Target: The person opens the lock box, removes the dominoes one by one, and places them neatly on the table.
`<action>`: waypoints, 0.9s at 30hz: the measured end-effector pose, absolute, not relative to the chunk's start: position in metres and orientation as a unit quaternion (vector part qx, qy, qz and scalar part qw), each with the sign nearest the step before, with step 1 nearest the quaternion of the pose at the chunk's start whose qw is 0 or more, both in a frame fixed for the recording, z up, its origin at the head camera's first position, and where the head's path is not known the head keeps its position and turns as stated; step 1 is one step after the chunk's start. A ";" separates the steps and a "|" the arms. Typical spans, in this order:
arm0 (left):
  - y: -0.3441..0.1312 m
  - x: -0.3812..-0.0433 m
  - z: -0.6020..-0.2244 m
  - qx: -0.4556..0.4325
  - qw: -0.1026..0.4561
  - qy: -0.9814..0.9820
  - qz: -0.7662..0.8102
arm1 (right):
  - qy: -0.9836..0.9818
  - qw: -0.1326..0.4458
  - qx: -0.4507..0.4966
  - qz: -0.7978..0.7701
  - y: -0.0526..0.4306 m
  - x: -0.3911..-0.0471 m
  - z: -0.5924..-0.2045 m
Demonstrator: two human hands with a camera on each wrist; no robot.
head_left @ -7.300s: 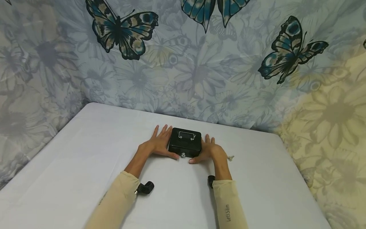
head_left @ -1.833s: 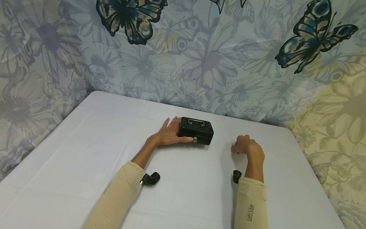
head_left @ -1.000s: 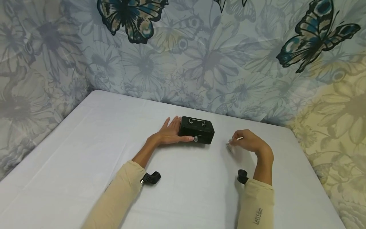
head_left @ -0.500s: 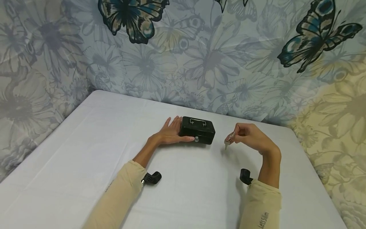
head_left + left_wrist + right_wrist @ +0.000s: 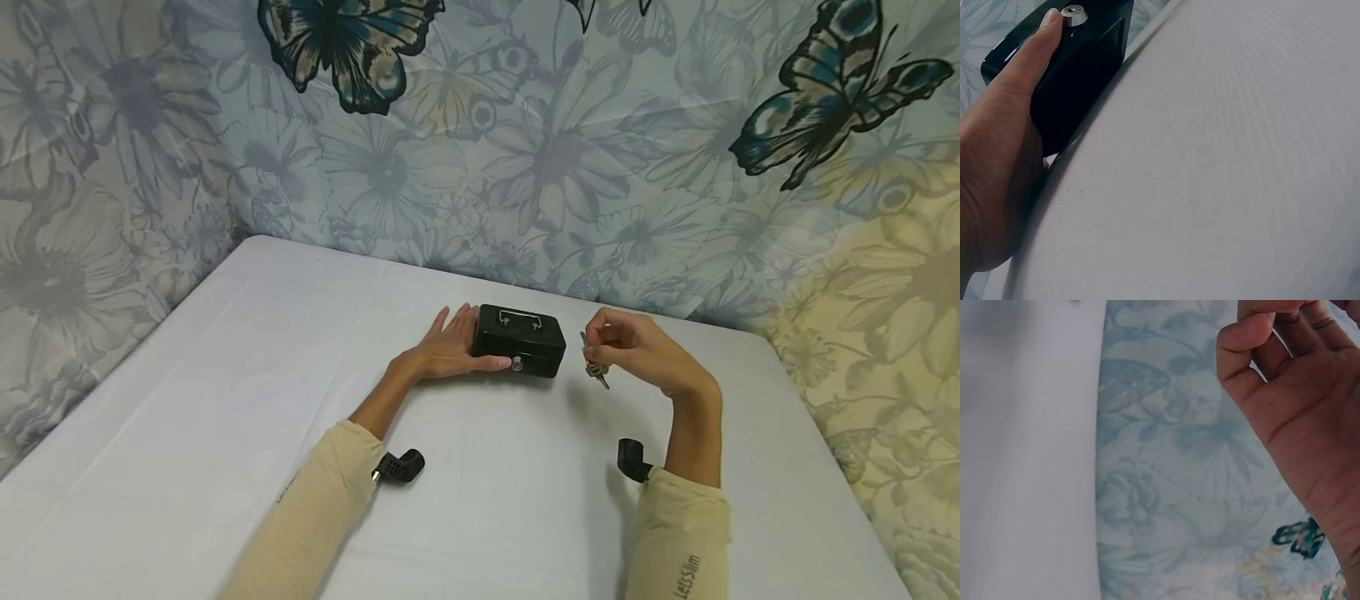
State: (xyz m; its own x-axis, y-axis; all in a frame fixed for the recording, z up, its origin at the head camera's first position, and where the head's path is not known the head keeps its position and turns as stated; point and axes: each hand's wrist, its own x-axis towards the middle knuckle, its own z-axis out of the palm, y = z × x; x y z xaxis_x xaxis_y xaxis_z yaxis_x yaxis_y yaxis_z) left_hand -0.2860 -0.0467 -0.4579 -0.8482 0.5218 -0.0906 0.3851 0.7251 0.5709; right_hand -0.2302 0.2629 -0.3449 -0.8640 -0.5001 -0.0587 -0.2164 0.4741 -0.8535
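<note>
A small black cash box [image 5: 519,342] with a wire handle on its lid stands closed on the table. Its round silver lock [image 5: 1074,15] faces front, and the left wrist view shows the keyhole. My left hand [image 5: 442,353] rests against the box's left side. Its fingers lie straight, and the thumb [image 5: 1034,55] stretches along the front up to the lock. Just right of the box, above the table, my right hand [image 5: 633,348] pinches a small bunch of keys [image 5: 597,372] between thumb and fingertips. The right wrist view shows the curled fingers [image 5: 1244,334] but not the keys.
The white-covered table [image 5: 465,500] reaches back to a wall hung with butterfly-and-flower fabric [image 5: 555,167]. A black wrist camera [image 5: 401,465] sits on the left sleeve, another camera [image 5: 633,460] on the right.
From beside the box, my right hand went right to the table, picked up the keys, raised them and brought them back left toward the box. The left hand stayed against the box, now turned slightly.
</note>
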 end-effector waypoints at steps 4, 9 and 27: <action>-0.047 -0.286 -0.459 0.246 0.125 0.920 0.279 | 0.858 0.186 -0.203 -0.434 0.248 -0.230 -0.341; -0.047 -0.286 -0.459 0.243 0.123 0.922 0.275 | 0.862 0.231 -0.219 -0.394 0.230 -0.230 -0.340; -0.046 -0.287 -0.458 0.239 0.126 0.925 0.268 | 0.878 0.313 -0.217 -0.289 0.185 -0.238 -0.358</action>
